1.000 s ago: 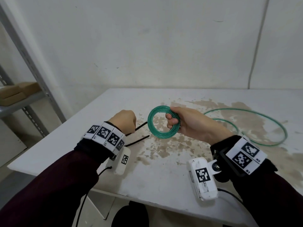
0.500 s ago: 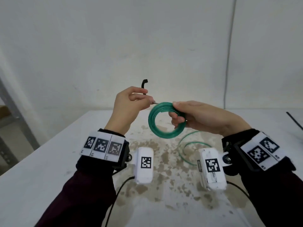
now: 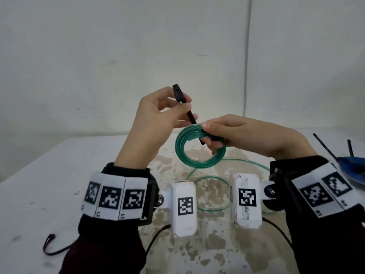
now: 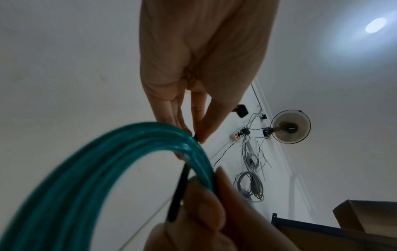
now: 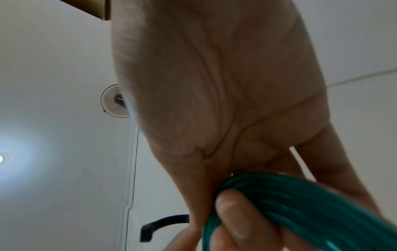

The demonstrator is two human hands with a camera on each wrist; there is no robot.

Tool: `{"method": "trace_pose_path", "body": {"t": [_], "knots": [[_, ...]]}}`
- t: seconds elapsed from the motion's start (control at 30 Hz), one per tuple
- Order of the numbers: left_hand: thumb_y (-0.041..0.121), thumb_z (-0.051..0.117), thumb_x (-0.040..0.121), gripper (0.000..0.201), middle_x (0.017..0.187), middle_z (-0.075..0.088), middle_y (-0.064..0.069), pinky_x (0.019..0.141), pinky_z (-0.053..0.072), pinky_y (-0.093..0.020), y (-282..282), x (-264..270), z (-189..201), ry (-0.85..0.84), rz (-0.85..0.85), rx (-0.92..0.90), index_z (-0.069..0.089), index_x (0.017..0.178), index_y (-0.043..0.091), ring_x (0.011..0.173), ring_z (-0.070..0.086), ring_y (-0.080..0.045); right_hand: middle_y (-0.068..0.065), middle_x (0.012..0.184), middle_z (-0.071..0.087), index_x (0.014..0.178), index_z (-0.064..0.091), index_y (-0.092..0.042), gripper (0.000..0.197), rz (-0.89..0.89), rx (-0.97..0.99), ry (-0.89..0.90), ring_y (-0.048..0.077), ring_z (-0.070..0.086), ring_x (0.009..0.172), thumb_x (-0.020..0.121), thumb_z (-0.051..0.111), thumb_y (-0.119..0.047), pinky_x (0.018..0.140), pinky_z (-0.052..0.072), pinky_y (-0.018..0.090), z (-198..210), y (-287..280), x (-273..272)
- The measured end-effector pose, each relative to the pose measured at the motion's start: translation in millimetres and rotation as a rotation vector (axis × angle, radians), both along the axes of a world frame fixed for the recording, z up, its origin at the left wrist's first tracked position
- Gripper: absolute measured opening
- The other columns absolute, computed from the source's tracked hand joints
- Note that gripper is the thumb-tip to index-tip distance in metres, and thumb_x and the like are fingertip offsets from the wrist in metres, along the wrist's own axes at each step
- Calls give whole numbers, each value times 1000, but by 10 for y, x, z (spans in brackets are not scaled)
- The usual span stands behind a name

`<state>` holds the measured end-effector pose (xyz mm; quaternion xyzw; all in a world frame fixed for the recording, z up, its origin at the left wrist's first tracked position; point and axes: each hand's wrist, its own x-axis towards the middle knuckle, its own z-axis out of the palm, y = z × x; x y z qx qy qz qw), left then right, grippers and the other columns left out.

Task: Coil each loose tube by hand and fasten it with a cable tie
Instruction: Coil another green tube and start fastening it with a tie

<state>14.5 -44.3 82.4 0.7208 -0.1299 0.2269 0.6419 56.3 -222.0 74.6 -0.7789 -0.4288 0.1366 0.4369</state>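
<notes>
Having lifted both hands off the table [image 3: 49,194], I now pinch the black cable tie [image 3: 184,103] in my left hand [image 3: 156,123], its tip already through the green coil [image 3: 199,149] my right hand [image 3: 246,137] grips, ready for looping.

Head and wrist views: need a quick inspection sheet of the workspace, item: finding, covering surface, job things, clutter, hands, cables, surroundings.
Surface: white table, brown stains across its middle.
Job's things: green coiled tube held above the table; black cable tie with its tip inside the coil, not yet closed; a loose green tube lies on the table.
Clutter: blue object at the right edge, cut off; two black strips beside it.
Hands: left hand pinches the cable tie; right hand grips the coiled tube.
Cables: black wrist camera leads trail over the table's near edge.
Surroundings: white wall; wall fan and hanging wires in the left wrist view.
</notes>
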Motion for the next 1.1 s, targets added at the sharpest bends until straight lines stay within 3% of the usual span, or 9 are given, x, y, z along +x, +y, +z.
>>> {"method": "trace_pose_path", "body": {"t": [0.13,0.23,0.43,0.53,0.63,0.73,0.9,1.03,1.1], "knots": [[6,59,91,8,69,66,-6,59,52,-22,-11,21,14,87,-9,91,66,92,10,60,64,-14,-1,67,38,75,51,-15,37,-5,7,-41,17,35,69,97,33,-38,73,32,32,15,-32,-2],[9,61,89,9,68,66,-7,60,53,-26,-50,61,15,104,-8,134,68,93,14,58,60,-16,-2,65,39,75,52,-15,38,-28,27,-54,20,35,69,98,34,-38,75,33,37,10,-46,10],[17,56,94,20,67,67,-17,62,58,-37,-101,85,34,126,-103,163,66,89,1,53,64,-23,-5,61,46,74,55,-13,40,-141,47,-123,20,40,69,102,36,-35,77,36,38,7,-102,57],[16,52,96,26,65,66,-14,59,58,-34,-90,101,39,135,-130,157,65,82,-1,49,63,-21,-7,60,46,73,55,-14,40,-168,62,-182,20,41,67,98,38,-40,75,37,39,6,-71,61],[13,54,95,19,65,67,-12,56,57,-28,-66,106,23,112,-134,160,64,88,-1,47,61,-17,-8,59,46,72,54,-14,39,-207,71,-234,21,41,66,95,37,-41,73,38,45,7,-1,56],[11,56,94,12,64,65,-10,53,55,-29,-32,124,11,106,-130,122,58,94,-1,44,58,-17,-2,63,47,72,53,-13,40,-239,93,-290,18,41,64,96,37,-40,67,37,40,1,50,56],[14,50,97,24,66,62,-16,60,54,-38,-44,142,-6,96,-180,161,56,92,-8,39,45,-17,1,62,44,75,56,-8,42,-279,89,-333,13,37,58,102,36,-32,60,31,27,17,78,39],[18,46,100,25,61,55,-12,49,41,-28,-90,178,-63,52,-137,217,52,96,-6,37,34,-14,22,71,50,83,57,4,46,-303,88,-319,11,40,59,102,36,-32,65,34,29,15,88,28],[20,46,99,21,55,53,-6,45,34,-24,-125,192,-87,-11,-88,225,51,91,1,37,34,-13,14,65,49,85,57,6,48,-321,94,-319,12,40,59,102,36,-34,65,35,30,19,94,17]]}}
